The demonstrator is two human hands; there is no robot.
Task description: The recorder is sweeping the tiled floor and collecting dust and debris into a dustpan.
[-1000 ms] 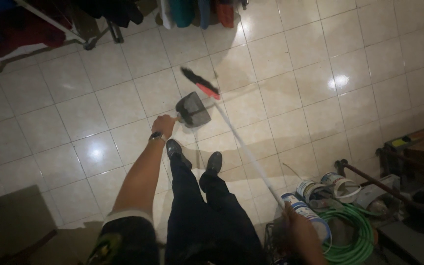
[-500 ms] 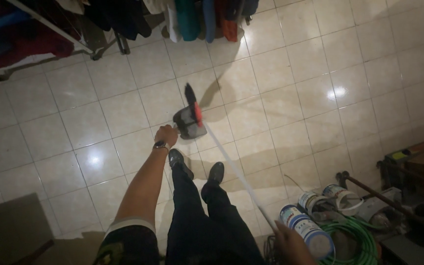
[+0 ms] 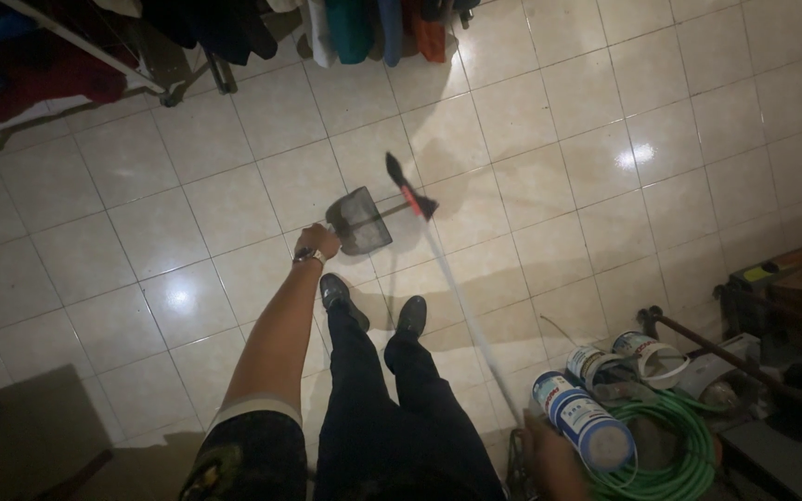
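Both hands grip tools: left hand (image 3: 316, 243) dustpan (image 3: 360, 220), right hand (image 3: 549, 452) broom (image 3: 412, 197)

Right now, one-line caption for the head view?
Left hand holds dustpan, right hand grips broom on tiled floor.

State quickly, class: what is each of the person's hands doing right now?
Left hand: closed on the handle of the grey dustpan.
Right hand: closed on the white handle of the broom.

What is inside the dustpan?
The dustpan, held by the left hand, shows only a dark grey hollow; the dim light hides any dirt. The broom sits just beside it.
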